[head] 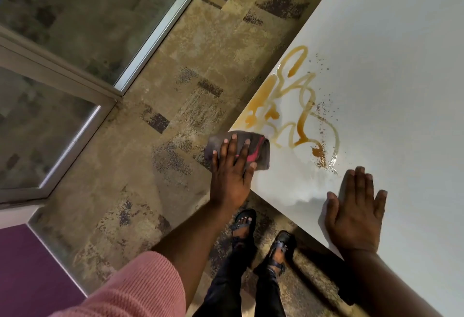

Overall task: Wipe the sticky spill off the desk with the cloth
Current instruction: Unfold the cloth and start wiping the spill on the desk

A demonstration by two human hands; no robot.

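Pressing flat, left hand (pixel 232 173) spreads open fingers over folded grey cloth (pixel 261 152) at desk (pixel 401 65) corner, cloth edge just touching amber spill (pixel 298 113). Right hand (pixel 355 213) open, palm down, bracing on desk beside spill. Cloth looks soft, limp; best held under flat palm. Syrup likely tacky, prone to smearing.
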